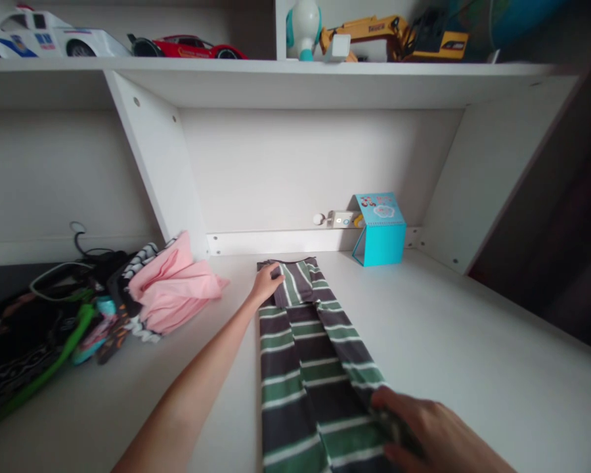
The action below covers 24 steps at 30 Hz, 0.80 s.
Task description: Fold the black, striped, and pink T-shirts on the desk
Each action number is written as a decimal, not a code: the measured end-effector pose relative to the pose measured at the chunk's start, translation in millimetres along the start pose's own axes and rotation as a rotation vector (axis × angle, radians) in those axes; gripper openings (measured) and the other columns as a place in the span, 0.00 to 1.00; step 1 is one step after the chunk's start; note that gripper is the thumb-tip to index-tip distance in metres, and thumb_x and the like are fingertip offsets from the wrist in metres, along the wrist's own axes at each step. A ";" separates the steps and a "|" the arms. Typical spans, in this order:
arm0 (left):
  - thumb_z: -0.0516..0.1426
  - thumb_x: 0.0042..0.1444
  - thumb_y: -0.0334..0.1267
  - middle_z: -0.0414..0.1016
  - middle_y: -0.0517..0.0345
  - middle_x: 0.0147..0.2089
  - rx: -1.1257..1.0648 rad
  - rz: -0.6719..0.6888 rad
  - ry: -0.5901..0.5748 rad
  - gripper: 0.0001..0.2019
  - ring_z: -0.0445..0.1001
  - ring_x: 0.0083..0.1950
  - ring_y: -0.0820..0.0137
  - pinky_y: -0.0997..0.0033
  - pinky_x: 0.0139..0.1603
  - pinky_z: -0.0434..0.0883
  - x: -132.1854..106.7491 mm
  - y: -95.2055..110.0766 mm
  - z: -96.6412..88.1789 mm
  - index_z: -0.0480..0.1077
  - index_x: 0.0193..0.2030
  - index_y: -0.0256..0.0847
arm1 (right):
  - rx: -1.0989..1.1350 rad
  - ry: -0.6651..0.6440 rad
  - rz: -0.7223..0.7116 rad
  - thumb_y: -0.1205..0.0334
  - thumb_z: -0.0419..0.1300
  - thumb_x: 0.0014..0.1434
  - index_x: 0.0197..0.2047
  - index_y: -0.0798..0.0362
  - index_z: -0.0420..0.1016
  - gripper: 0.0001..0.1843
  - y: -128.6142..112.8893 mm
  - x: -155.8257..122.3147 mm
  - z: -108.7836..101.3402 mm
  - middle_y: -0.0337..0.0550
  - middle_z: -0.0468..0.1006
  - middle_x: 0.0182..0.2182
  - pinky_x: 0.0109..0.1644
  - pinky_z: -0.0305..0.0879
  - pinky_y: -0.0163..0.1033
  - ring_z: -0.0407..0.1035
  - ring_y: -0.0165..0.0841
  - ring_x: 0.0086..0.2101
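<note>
A striped shirt (320, 358) in green, dark grey and white lies on the white desktop, folded into a long strip that runs toward me. Near its far end, a short folded flap, perhaps a sleeve, lies across the strip. My left hand (266, 284) is at the far left corner, thumb and fingers closed on the cloth there. At the near right, my right hand (423, 424) grips the shirt's right edge, and the cloth there looks slightly raised. This hand is a little blurred, and its fingertips are partly hidden. The shirt's near end runs out of view.
Left of the shirt lie a pink cloth (172, 289) and a heap of dark clothes (24, 348) with a green strip (73, 335). A blue desk calendar (385, 243) stands at the back right beside a power strip (342, 219). Toy vehicles line the shelf (325, 69) above.
</note>
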<state>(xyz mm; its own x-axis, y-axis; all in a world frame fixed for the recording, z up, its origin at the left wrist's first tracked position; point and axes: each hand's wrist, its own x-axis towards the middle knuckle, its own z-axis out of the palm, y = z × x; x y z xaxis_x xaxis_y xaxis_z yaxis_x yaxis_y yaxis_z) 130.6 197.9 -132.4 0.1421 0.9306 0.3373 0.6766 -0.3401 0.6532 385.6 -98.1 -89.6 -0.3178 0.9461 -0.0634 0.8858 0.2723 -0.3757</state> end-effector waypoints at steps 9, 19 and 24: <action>0.54 0.54 0.36 0.54 0.34 0.63 0.325 -0.073 -0.087 0.22 0.56 0.62 0.49 0.52 0.59 0.56 -1.5 32.0 -2.3 0.64 0.55 0.30 | -0.272 0.327 -0.290 0.57 0.52 0.59 0.55 0.61 0.68 0.24 11.2 44.6 11.1 0.58 0.66 0.54 0.50 0.68 0.46 0.65 0.47 0.51; 0.49 0.49 0.61 0.38 0.46 0.70 0.427 -0.028 -0.491 0.39 0.33 0.66 0.34 0.24 0.54 0.37 39.5 86.5 84.4 0.50 0.65 0.44 | -0.606 0.597 -0.546 0.49 0.46 0.62 0.67 0.63 0.29 0.41 45.1 53.7 78.3 0.58 0.63 0.54 0.39 0.74 0.41 0.66 0.47 0.48; 0.43 0.45 0.69 0.29 0.59 0.71 0.498 -0.043 -0.475 0.43 0.27 0.65 0.34 0.22 0.51 0.32 52.1 72.2 96.3 0.39 0.67 0.56 | -0.567 0.714 -0.286 0.67 0.38 0.64 0.67 0.52 0.30 0.31 43.1 55.6 107.8 0.48 0.65 0.54 0.42 0.72 0.42 0.66 0.42 0.50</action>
<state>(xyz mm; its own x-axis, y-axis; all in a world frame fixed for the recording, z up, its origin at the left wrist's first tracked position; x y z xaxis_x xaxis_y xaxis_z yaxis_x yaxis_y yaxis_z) 256.3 234.8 -132.9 0.3319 0.9390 -0.0899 0.9240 -0.3044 0.2315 369.6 -52.7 -209.0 -0.4326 0.6630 0.6110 0.8980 0.3771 0.2266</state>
